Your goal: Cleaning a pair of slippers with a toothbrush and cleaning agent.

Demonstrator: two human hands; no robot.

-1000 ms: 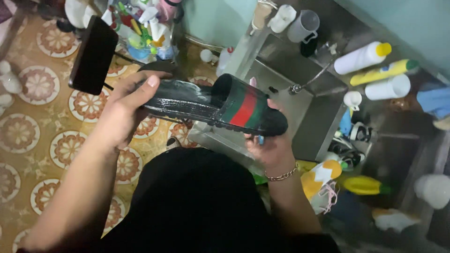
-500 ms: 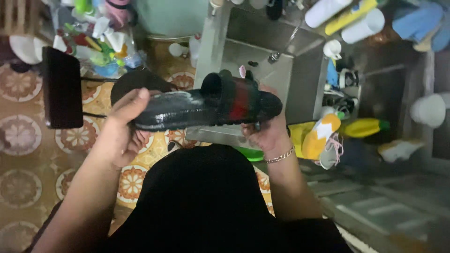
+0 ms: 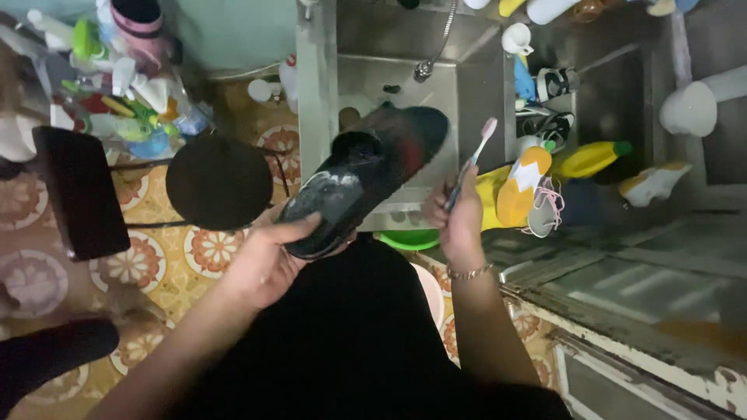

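Head view, nearest first: the left hand (image 3: 264,260) wraps its fingers round the heel end of a black slide sandal (image 3: 362,179), which is tilted up over the near edge of the steel sink (image 3: 319,93). Its sole looks wet and soapy (so likely slippery), light and bendy; that heel grip seems surest. To the right, the right hand (image 3: 459,222) is closed round a toothbrush (image 3: 471,163), bristles pointing up and away, apart from the sandal.

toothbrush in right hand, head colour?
Pink head, pale handle: the toothbrush, clearest in the head view.
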